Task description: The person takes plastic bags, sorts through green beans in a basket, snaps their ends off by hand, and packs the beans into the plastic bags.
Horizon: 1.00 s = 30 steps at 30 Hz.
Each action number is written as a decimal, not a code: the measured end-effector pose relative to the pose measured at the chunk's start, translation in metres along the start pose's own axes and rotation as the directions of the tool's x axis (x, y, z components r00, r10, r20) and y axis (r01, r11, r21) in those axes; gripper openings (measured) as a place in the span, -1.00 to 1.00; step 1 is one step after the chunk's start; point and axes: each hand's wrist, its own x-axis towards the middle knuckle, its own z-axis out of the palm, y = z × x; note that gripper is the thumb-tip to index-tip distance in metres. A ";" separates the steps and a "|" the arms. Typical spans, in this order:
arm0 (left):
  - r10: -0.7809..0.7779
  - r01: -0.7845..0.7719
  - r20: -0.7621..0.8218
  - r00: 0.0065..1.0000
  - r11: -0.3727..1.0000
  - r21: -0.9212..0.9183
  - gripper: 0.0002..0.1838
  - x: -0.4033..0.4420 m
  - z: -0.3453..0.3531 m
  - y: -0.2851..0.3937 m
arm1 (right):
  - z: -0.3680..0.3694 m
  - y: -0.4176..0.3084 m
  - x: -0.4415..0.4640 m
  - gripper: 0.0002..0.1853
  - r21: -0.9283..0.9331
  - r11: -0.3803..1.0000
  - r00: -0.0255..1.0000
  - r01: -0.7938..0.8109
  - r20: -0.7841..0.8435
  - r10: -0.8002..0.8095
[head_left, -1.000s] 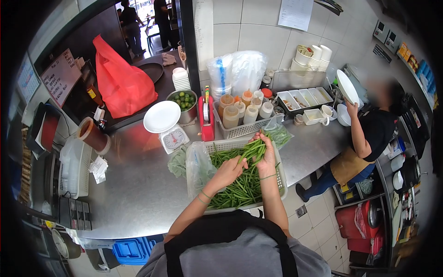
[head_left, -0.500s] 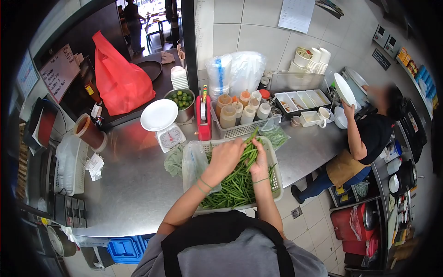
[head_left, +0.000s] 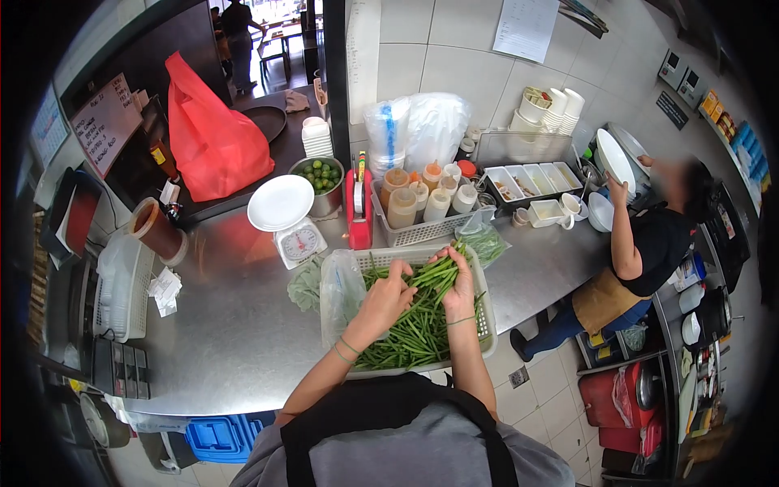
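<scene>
A bundle of green beans (head_left: 432, 276) is gripped in my right hand (head_left: 460, 286), over the right part of a white perforated basket (head_left: 490, 323). My left hand (head_left: 389, 299) is just left of the bundle, its fingers bent and close to the bean ends; whether it pinches a bean is too small to tell. Many loose beans (head_left: 410, 337) fill the basket beneath both hands. A clear plastic bag (head_left: 341, 288) lies over the basket's left side. Another bag with greens (head_left: 484, 243) rests at its back right corner.
Behind the basket stand a crate of squeeze bottles (head_left: 414, 233), a red tape dispenser (head_left: 359, 215) and a scale (head_left: 300, 242) with a white plate (head_left: 281, 202). To the right, a co-worker (head_left: 641, 243) holds a white plate (head_left: 615, 162). A blue bin (head_left: 215, 438) is below the counter.
My left hand has come down and left, away from the tops of the held beans. My right hand still holds the bundle. The co-worker's plate has shifted slightly.
</scene>
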 end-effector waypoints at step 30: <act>-0.619 -0.111 -0.057 0.783 -0.050 -0.993 -0.44 0.039 0.068 -0.019 | 0.033 0.046 -0.024 -0.65 -0.139 0.957 0.961 0.256 -0.070 -0.268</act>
